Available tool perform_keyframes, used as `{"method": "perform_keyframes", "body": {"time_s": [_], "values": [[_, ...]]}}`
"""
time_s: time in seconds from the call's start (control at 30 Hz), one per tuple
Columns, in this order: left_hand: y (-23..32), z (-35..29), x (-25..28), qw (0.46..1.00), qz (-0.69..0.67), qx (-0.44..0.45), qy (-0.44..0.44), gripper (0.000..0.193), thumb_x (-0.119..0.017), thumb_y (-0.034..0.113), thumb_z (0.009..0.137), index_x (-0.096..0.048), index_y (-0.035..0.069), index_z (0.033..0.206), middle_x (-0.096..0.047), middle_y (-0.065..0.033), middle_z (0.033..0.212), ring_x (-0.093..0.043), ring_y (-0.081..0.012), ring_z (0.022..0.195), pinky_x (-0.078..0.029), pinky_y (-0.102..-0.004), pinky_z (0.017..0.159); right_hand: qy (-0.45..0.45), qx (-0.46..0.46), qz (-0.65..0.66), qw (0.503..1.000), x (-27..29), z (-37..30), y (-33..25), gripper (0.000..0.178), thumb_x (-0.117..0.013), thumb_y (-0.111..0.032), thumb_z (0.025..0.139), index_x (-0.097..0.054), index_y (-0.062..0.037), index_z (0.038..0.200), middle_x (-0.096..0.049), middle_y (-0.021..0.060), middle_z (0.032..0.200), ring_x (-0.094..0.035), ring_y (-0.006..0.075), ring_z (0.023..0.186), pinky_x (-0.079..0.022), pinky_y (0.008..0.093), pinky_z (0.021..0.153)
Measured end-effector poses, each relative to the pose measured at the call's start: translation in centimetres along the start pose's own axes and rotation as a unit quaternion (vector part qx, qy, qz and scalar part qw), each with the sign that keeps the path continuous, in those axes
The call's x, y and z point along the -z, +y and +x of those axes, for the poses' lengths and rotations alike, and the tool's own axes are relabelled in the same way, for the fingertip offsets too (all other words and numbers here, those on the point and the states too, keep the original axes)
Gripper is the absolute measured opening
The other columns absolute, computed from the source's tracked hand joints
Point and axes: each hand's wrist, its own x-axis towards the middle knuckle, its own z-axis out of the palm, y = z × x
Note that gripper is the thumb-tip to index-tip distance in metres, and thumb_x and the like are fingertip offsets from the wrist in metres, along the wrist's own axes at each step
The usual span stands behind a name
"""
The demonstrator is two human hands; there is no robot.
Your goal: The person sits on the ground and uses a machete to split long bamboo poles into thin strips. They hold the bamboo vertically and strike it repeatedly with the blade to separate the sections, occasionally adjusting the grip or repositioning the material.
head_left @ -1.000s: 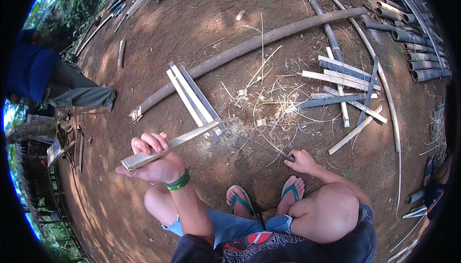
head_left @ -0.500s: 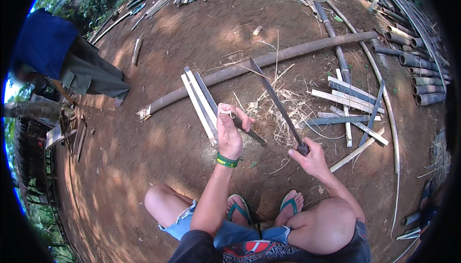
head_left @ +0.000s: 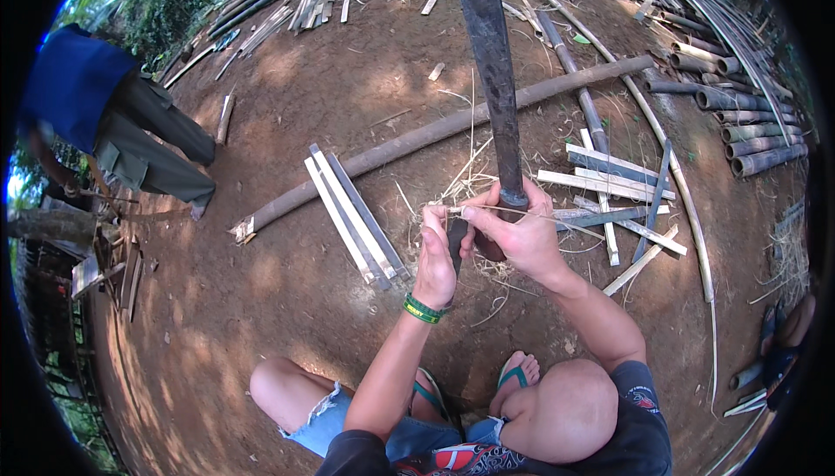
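I squat on bare earth with both hands together in front of my knees. My right hand (head_left: 524, 239) grips the handle of a long dark machete (head_left: 492, 76), whose blade points up and away from me. My left hand (head_left: 435, 259), with a green band at the wrist, is closed on a short bamboo strip (head_left: 455, 245) seen almost end-on, right beside the machete's handle. A thin pale sliver (head_left: 557, 215) runs between the fingertips of both hands and on to the right.
A long bamboo pole (head_left: 409, 146) lies across the ground ahead. Split slats (head_left: 352, 215) lie left of my hands, with more slats (head_left: 613, 187) to the right. Bamboo culms (head_left: 752, 133) are stacked far right. A person in a blue top (head_left: 83, 85) stands at the left.
My left hand brought the bamboo strip from my left side to the middle. My right hand lifted the machete off the ground; its blade now points straight away and looms larger.
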Motion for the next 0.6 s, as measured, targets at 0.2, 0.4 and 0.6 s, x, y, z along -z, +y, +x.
{"method": "perform_keyframes", "body": {"time_s": [0.2, 0.4, 0.6], "values": [[-1.1, -1.3, 0.4, 0.994, -0.098, 0.037, 0.007, 0.053, -0.034, 0.060, 0.102, -0.032, 0.013, 0.125, -0.048, -0.0045, 0.083, -0.046, -0.0130, 0.073, -0.044, -0.0297, 0.070, 0.077, 0.057, -0.053, 0.994, 2.4, 2.2, -1.6, 0.017, -0.077, -0.003, 0.086, -0.060, -0.0050, 0.088, -0.067, -0.0002, 0.076, -0.057, 0.0020, 0.063, -0.044, 0.0193, 0.056], [-1.0, -1.1, 1.3, 0.999, -0.037, 0.019, -0.009, 0.060, -0.044, 0.021, 0.089, -0.033, 0.005, 0.145, -0.050, -0.0072, 0.104, -0.050, -0.0165, 0.094, -0.042, -0.0326, 0.089, 0.091, 0.012, -0.216, 0.972, 4.5, 1.0, 0.0, 0.030, -0.086, -0.016, 0.076, -0.060, -0.0051, 0.087, -0.070, 0.0011, 0.081, -0.054, 0.0038, 0.062, -0.044, 0.0246, 0.058], [-1.6, -1.0, -0.1, 0.969, 0.233, -0.080, 0.034, 0.066, -0.040, 0.005, 0.093, -0.025, 0.001, 0.157, -0.049, -0.0159, 0.124, -0.050, -0.0266, 0.110, -0.038, -0.0392, 0.106, 0.041, 0.026, -0.229, 0.972, 2.0, -1.5, 4.0, 0.034, -0.089, -0.021, 0.071, -0.068, -0.0046, 0.092, -0.060, -0.0044, 0.073, -0.049, 0.0043, 0.066, -0.041, 0.0245, 0.059]]}}
